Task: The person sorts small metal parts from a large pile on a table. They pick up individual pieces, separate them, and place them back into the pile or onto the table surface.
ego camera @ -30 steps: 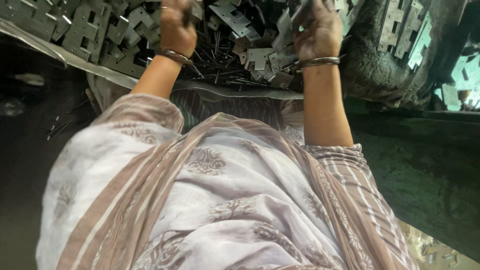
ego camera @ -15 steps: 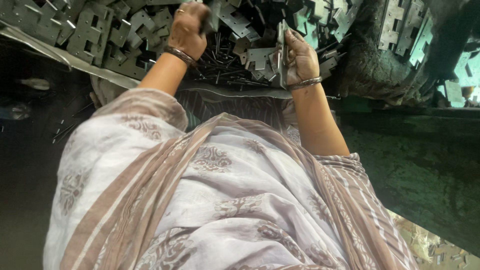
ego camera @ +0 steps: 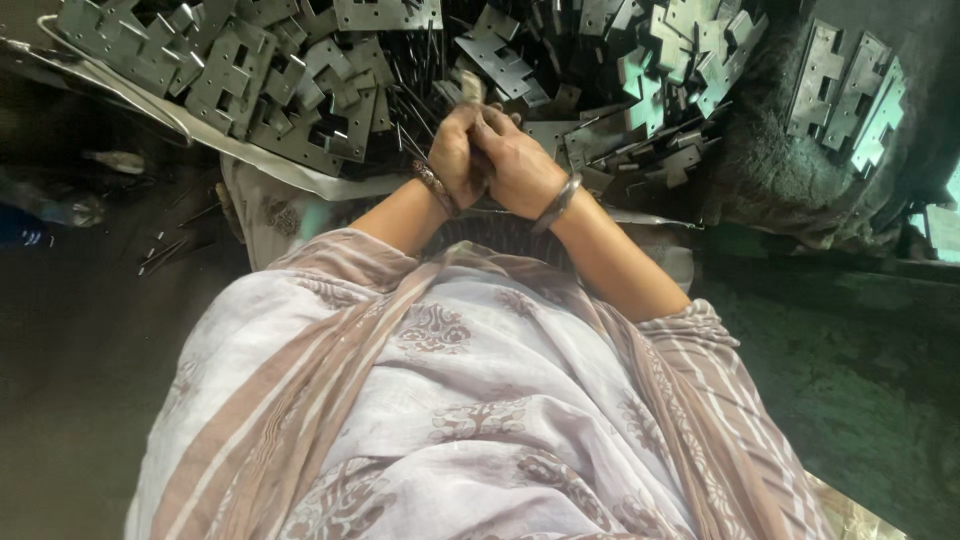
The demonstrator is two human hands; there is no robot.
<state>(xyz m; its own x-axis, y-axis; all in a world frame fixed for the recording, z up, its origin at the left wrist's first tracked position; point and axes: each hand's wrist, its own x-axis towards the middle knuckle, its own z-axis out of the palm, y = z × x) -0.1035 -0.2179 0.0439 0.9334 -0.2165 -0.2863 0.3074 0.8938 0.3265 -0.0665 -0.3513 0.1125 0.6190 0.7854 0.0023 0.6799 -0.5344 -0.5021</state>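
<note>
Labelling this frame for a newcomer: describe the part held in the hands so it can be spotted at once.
Start at the big heap of flat grey metal plates across the top. Just below its middle, the left hand and right hand meet, both wrists with bangles. The held piece is the small pale metal end sticking up above the fingers; unlike the loose plates, it is lifted in the grip, mostly hidden.

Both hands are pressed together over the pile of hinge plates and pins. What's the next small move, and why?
Probably a short push with the right hand to seat what the left hand grips. The hands are clasped together above the loose metal pins, with a small pale piece sticking up from the fingers, and heaps of hinge plates on both sides. What exactly is held is hidden.
</note>
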